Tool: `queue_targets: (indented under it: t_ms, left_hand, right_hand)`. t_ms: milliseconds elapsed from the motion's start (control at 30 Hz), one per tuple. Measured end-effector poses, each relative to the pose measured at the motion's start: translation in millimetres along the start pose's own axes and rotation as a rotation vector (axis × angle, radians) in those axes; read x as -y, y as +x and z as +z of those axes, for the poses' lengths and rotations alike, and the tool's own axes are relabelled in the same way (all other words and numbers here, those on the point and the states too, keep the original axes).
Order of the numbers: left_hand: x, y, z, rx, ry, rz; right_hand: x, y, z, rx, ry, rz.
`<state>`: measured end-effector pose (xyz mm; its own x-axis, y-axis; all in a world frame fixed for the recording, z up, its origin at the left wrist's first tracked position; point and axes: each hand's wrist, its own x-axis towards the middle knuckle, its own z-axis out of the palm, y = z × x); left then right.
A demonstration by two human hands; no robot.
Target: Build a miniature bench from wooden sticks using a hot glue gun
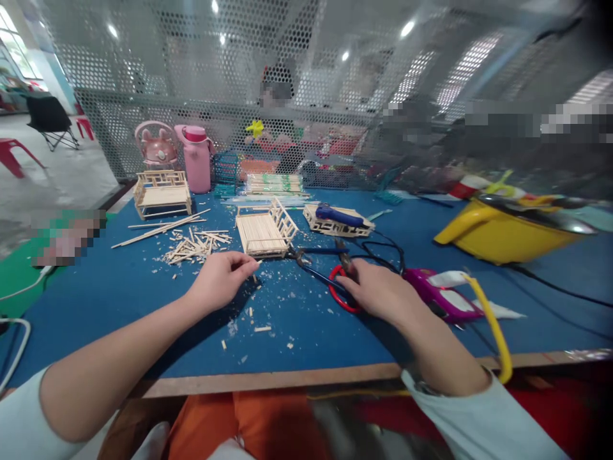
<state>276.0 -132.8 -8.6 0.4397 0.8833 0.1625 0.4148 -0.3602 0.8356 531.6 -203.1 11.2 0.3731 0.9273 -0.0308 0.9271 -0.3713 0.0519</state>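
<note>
We count two hands at work, both of them ours. Our left hand [221,281] pinches one small stick piece [259,262] between thumb and forefinger, its pale tip just showing past the fingers. Our right hand [385,294] is closed around one dark tool [343,254] — the blur there keeps us from saying for certain what kind it is. One red loop [331,291] lies just beside that grasp on its left, and one pair of blue-handled cutters [320,275] sits between our two grips.

Three stick models stand beyond our hands: one railed bed-like model [261,233] just past the left pinch, one bench-like model [163,195] farther off to that pinch's left, and one low model [313,223] beyond the right grasp, with one blue glue gun [340,216] lying across it. To the left of the pinch, just beyond the hand, we see one heap of cut sticks [191,246], too tangled to count. A few pale scraps [262,329] lie on the blue tabletop [306,351], nearer to us than the pinch. One pink flask [197,167] stands well beyond the left hand. Right of the right grasp are one purple device [443,297] — quite near — and, farther out, one yellow pan [502,236].
</note>
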Motion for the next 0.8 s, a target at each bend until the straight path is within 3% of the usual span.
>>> queue_targets:
  t_ms: [133, 433, 800]
  left_hand:
    - [-3.8, -0.7, 3.9, 0.049, -0.248, -0.099]
    - [-13.5, -4.2, 1.1, 0.125, -0.442, -0.182]
    - [-6.9, -8.4, 0.9, -0.042, -0.132, 0.145]
  right_hand:
    - [-27.6, 9.4, 5.2, 0.037, 0.113, -0.018]
    - [-17.8, 1.0, -15.6, 0.104, 0.048, 0.062]
    - [-39.8, -39.0, -36.7, 0.223, -0.103, 0.035]
